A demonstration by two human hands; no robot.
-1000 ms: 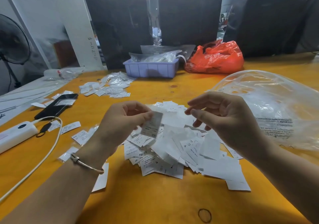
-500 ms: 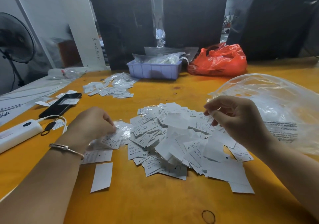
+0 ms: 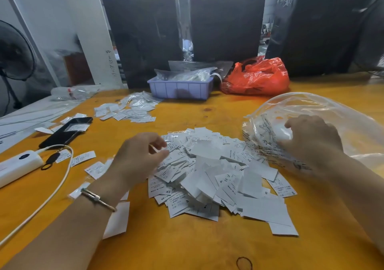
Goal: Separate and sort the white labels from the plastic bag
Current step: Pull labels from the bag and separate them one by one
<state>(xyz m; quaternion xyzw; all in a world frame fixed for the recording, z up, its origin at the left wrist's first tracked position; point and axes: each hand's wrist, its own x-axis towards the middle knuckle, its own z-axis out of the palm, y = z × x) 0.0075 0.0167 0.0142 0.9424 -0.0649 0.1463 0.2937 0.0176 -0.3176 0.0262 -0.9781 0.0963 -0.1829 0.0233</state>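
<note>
A loose pile of white labels (image 3: 216, 174) lies on the orange table (image 3: 187, 247) in front of me. My left hand (image 3: 139, 159) hovers over the pile's left edge with curled fingers, thumb and index close together at a label; blur hides whether it holds one. A big clear plastic bag (image 3: 336, 120) lies to the right of the pile. My right hand (image 3: 311, 138) grips its crumpled near end, fingers curled into the plastic. Single labels (image 3: 83, 157) lie spread to the left of the pile.
At the left lie a black phone (image 3: 64, 132), a white power bank (image 3: 18, 165) and its cable (image 3: 52, 195). Farther back are another group of labels (image 3: 124, 111), a purple tray (image 3: 180, 89), a red bag (image 3: 255, 76) and black wrapped bundles (image 3: 224, 22).
My left hand carried a label to the left side, put it down, then came back to the pile. My right hand moved right from above the pile onto the plastic bag.
</note>
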